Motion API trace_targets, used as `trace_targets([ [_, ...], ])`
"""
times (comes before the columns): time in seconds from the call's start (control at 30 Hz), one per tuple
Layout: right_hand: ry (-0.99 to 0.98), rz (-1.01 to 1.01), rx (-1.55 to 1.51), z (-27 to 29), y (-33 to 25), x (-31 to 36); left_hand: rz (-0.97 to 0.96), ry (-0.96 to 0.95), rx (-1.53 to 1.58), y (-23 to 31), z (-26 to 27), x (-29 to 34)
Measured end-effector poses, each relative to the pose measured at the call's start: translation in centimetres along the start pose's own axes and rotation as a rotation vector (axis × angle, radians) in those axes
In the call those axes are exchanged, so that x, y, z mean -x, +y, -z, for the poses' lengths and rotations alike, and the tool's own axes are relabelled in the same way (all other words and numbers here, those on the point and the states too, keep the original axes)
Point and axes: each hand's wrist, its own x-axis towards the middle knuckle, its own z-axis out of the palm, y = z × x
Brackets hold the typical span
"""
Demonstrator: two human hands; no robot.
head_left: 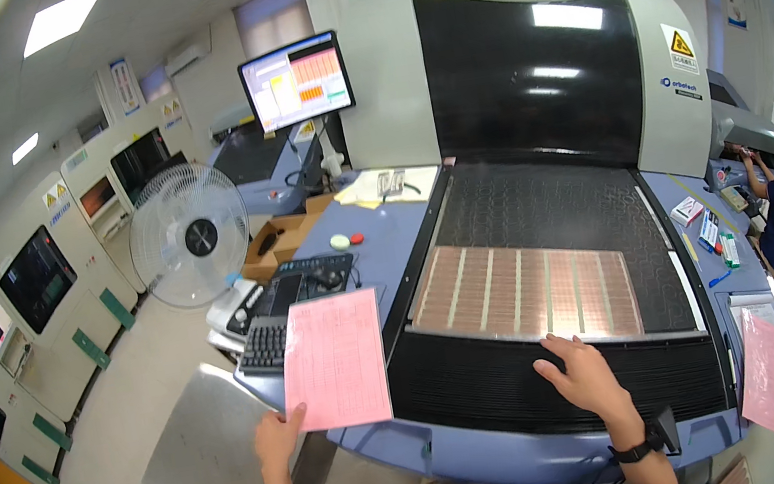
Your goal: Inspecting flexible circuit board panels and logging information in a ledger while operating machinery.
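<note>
1. At a blue-topped machine bench, a person stands before a large pale-grey machine with a glossy black hood [533, 77], both bare hands forward.

2. The left hand [280, 441] pinches the lower-left corner of a pink, printed rectangular sheet [335, 362], thumb in front and the other fingers hidden. The sheet stands over the right end of a black keyboard [261, 351], beside the bed.

3. The right hand [586, 381] is clamped on nothing, its thumb and fingers apart. It reaches over black ribbed bellows [458, 373] to the front edge of a copper-coloured rectangular panel with pale stripes [531, 285]; whether the fingertips touch cannot be told.

4. The panel lies flat on the black, textured machine bed [543, 202], toward the front and left.

5. Held by a single corner, the sheet could sag, swing or slip; brushing the keyboard might press a key.

6. An uneven push at the front edge could turn the panel askew, and bare fingertips could smudge its copper face.

7. The black wrist strap with a boxy attachment [642, 448] on the right forearm might knock the bench if the arm dropped low.
</note>
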Motion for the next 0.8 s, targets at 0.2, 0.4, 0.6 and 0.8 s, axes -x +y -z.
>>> trace_targets([
  [0.2, 0.059, 0.030, -0.274, 3.8, -5.4, 9.2, -0.205, -0.028, 0.872, -1.6, -3.5, 1.8],
  [0.4, 0.144, -0.459, -0.827, 1.3, -2.5, 21.3, -0.221, 0.291, 0.976, 0.3, -2.1, 6.0],
  [0.6, -0.111, -0.972, -1.058, -3.4, 6.9, 33.2, 0.270, 0.322, 1.760, -10.6, -1.0, 8.0],
  [0.8, -0.272, -1.687, -0.908, -24.2, 20.5, 51.9, 0.740, 0.197, 2.201, -19.7, -3.6, 10.8],
])
